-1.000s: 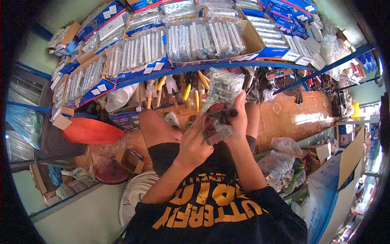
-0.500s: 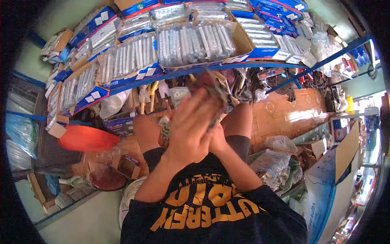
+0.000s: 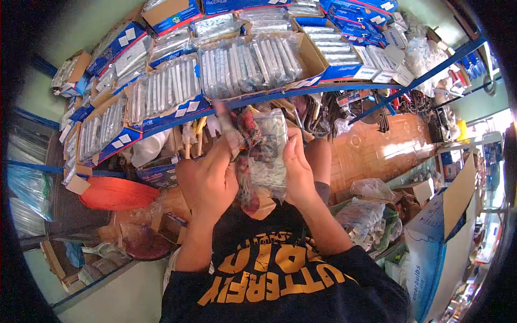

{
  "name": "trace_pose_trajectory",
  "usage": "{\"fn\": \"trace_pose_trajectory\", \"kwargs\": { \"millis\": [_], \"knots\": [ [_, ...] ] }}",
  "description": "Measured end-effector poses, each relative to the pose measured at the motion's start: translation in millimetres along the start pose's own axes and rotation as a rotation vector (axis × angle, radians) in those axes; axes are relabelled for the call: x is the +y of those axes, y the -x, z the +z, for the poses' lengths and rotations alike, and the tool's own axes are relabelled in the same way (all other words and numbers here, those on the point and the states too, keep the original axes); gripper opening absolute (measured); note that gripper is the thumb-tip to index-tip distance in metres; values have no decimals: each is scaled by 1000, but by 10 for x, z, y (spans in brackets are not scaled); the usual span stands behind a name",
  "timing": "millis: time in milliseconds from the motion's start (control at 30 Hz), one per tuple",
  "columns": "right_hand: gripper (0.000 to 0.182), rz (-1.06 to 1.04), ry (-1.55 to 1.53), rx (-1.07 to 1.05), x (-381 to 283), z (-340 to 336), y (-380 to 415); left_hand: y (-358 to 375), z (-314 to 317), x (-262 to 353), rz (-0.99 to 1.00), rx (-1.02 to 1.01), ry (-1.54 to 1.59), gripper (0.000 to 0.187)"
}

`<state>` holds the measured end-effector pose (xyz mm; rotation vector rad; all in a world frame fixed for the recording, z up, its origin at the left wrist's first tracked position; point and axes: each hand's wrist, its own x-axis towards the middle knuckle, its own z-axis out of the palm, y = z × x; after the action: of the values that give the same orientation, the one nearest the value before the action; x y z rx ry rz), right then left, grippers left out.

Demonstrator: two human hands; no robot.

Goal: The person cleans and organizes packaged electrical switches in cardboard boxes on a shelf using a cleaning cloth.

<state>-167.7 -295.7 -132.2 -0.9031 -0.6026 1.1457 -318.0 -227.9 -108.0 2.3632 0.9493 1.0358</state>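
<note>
Rack: a blue metal shelf frame [image 3: 258,98], running across the upper part of the view, loaded with stock.

Cartons: rows of open blue and brown cardboard boxes [image 3: 179,111], packed with upright, flat, silvery plastic-wrapped packs [image 3: 253,62].

Floor: brown, glossy, patterned tiles [image 3: 377,145], seen beyond the person's right side, below the shelf.

Garment: a black T-shirt with yellow-orange lettering [image 3: 280,282], worn by the person, low in the view.

Carton, tall: a white and blue cardboard box marked "clear bulbs" [image 3: 431,258], flaps open, standing on the person's right.

Disc-like item: bright orange-red, rounded [image 3: 119,192], on the person's left, below the shelf; exact kind cannot be told.

Hand tools: assorted, with yellow and wooden-looking handles [image 3: 200,127], crowded beneath the shelf edge.

Packet: flat, rectangular, clear plastic wrapping over pale, greenish-white contents [image 3: 273,148], held roughly upright above the lap, in front of the shirt.

Cloth: dark grey and red, crumpled, patterned [image 3: 249,128], beside and partly over the packet's left side; edges blurred.

Right hand [image 3: 299,175]: grips the packet along its right edge, thumb and fingers close about that side.

Left hand [image 3: 214,180]: raised at the packet's left, fingers bunched on the cloth; blur hides the fingertips, so their exact placement cannot be told. The hands are apart, the packet between them.
</note>
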Motion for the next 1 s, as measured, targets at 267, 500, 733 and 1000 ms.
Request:
{"fn": "trace_pose_trajectory", "kwargs": {
  "millis": [267,500,733,1000],
  "knots": [
    [44,-105,-221,11,-283,-167,-185,-31,123,154,15,-97,-32,27],
    [65,-214,-182,49,-350,-43,-315,-326,338,715,199,133,-143,29],
    [59,-279,-422,-159,-605,-237,-197,-655,300,618,76,-104,4,39],
    [43,-487,-67,202,-1021,-685,-956,-1990,229,788,336,-414,-146,32]
  ]
}}
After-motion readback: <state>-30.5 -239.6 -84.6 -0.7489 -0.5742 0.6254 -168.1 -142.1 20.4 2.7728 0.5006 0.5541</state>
